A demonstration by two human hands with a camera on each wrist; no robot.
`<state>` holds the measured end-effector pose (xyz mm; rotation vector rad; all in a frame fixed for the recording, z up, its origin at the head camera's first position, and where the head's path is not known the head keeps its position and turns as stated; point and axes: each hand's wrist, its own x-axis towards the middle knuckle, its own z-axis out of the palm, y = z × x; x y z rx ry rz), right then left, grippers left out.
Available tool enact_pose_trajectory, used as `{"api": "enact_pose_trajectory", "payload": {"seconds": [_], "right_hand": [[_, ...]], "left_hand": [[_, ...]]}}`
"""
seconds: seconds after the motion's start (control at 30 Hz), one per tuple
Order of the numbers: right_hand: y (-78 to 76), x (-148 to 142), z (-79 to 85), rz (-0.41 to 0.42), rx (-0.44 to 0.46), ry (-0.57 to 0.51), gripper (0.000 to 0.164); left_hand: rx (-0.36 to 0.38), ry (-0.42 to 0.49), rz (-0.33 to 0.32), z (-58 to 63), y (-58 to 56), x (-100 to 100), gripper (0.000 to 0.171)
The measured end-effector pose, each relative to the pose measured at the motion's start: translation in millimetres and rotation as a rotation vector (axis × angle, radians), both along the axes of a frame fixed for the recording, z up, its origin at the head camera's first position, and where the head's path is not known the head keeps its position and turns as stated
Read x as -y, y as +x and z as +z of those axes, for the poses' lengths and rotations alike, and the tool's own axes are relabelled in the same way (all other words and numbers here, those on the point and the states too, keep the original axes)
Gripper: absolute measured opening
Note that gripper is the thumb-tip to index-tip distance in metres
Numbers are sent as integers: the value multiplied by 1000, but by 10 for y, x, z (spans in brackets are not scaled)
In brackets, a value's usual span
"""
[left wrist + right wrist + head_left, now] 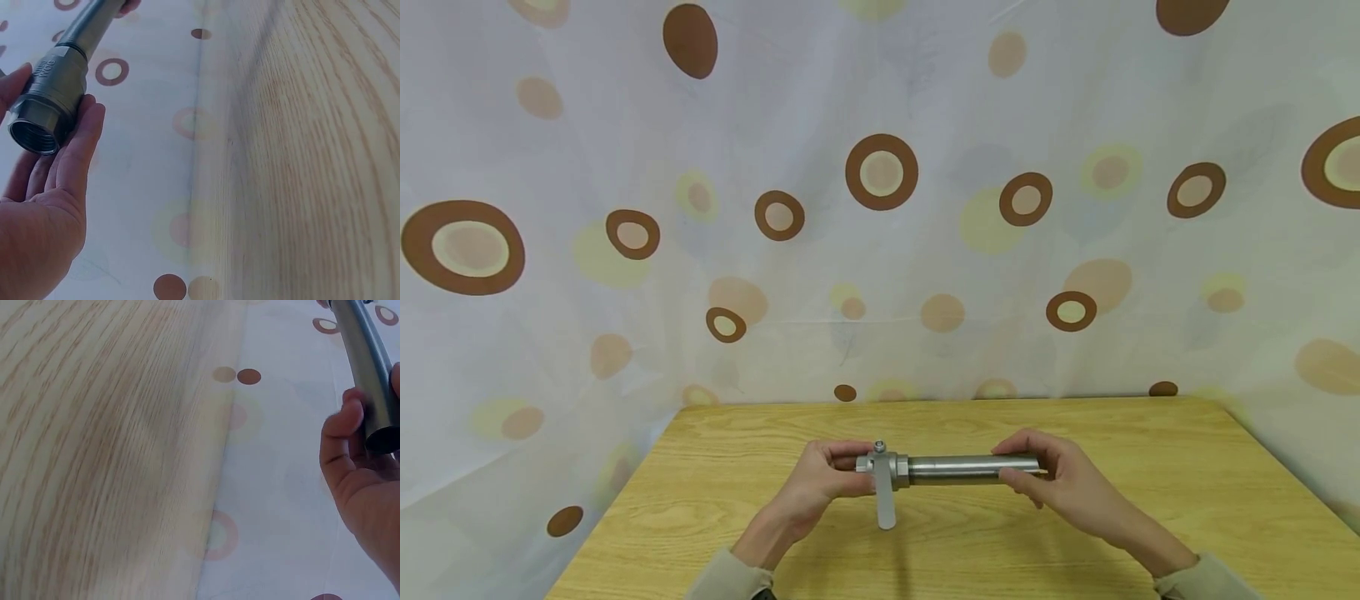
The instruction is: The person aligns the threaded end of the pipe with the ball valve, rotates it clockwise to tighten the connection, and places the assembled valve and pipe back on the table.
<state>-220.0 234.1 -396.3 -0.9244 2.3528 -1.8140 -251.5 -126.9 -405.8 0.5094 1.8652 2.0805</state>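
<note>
A metal ball valve [891,469] with a flat lever handle [886,504] is joined to a straight metal pipe [955,469], and the two are held level above the table. My left hand [812,492] grips the valve body between thumb and fingers; in the left wrist view the valve's threaded open end [36,134] faces the camera. Around the pipe's far right end curl the thumb and fingers of my right hand [1067,483]. The right wrist view shows the pipe's hollow end [382,439] beside the right fingers. The lever points toward me.
A wood-grain table [760,433] lies below both hands. Behind it and along both sides hangs a pale curtain [925,250] printed with brown and tan circles, meeting the table's back edge.
</note>
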Motion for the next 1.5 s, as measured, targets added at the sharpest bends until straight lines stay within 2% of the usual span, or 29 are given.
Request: {"api": "enact_pose_trajectory", "payload": {"seconds": [0.23, 0.43, 0.67, 0.87, 1.1, 1.2, 1.3, 1.4, 1.5], "right_hand": [[9, 18, 20, -39, 60, 44, 28], [17, 13, -13, 3, 12, -8, 40], [17, 19, -1, 48, -19, -48, 30], [13, 14, 16, -19, -49, 26, 24], [-7, 15, 14, -70, 0, 75, 25], [-14, 16, 9, -52, -7, 47, 31], [-19, 4, -1, 5, -16, -4, 38], [-32, -9, -10, 71, -9, -50, 36], [-40, -16, -14, 103, 6, -66, 32]], "left_hand": [[2, 0, 3, 8, 15, -3, 49], [6, 5, 4, 5, 18, -3, 49], [5, 13, 3, 7, 10, 0, 50], [11, 15, 5, -8, -5, -20, 50], [8, 10, 20, -2, -2, -3, 49], [5, 12, 19, -1, -10, 0, 50], [10, 14, 21, -2, -15, 1, 50], [17, 16, 25, -6, -15, 5, 49], [21, 16, 22, -8, -13, 7, 49]]}}
